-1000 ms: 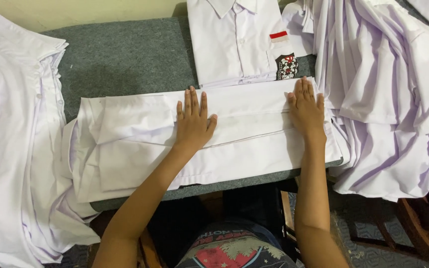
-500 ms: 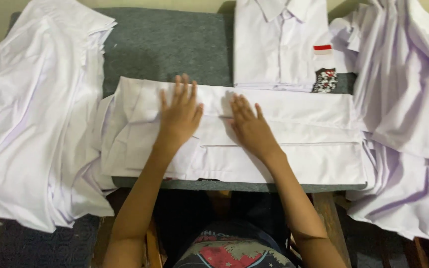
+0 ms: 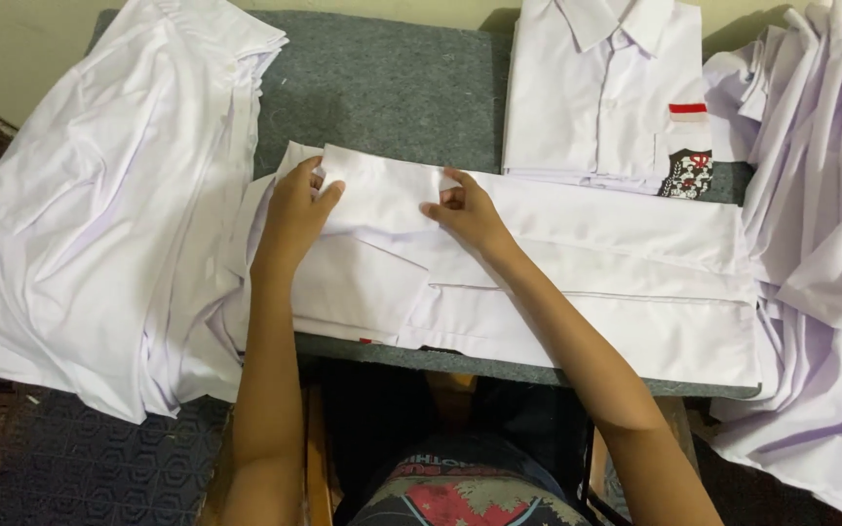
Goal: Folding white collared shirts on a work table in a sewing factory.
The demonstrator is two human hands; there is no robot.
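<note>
A white shirt (image 3: 577, 282) lies folded lengthwise across the grey felt-covered table (image 3: 382, 88). My left hand (image 3: 294, 209) grips the shirt's upper left corner, fingers curled around the cloth edge. My right hand (image 3: 465, 209) pinches the same top edge a little to the right. Between the two hands the cloth is lifted and turned over toward me.
A finished folded white shirt (image 3: 601, 93) with a red-and-white pocket badge lies at the back of the table. A heap of white shirts (image 3: 99, 205) hangs off the left side. Another pile of white shirts (image 3: 821, 244) drapes over the right edge.
Both hands slid left along the shirt from flat pressing to its left end. They now grasp the top edge and the camera view has shifted left.
</note>
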